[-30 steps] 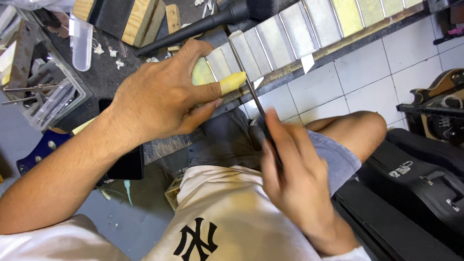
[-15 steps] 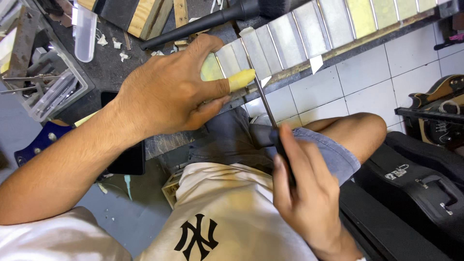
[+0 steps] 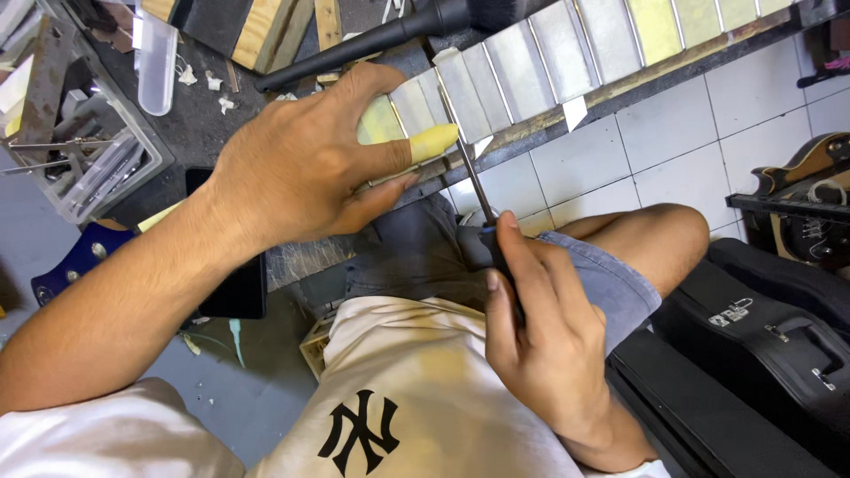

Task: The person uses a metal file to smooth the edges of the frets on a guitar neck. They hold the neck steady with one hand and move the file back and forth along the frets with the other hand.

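Seen from above, the left hand [image 3: 310, 168] lay spread flat, pinning a taped guitar neck [image 3: 567, 53] to the workbench [image 3: 195, 124] to steady it, while the right hand [image 3: 540, 327] closed around a slim file [image 3: 474, 181] angled against a fret edge.

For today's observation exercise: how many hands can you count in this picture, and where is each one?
2. The left hand presses on the masked guitar fretboard; the right hand, over the lap, holds a thin file against a fret. None seem hidden.
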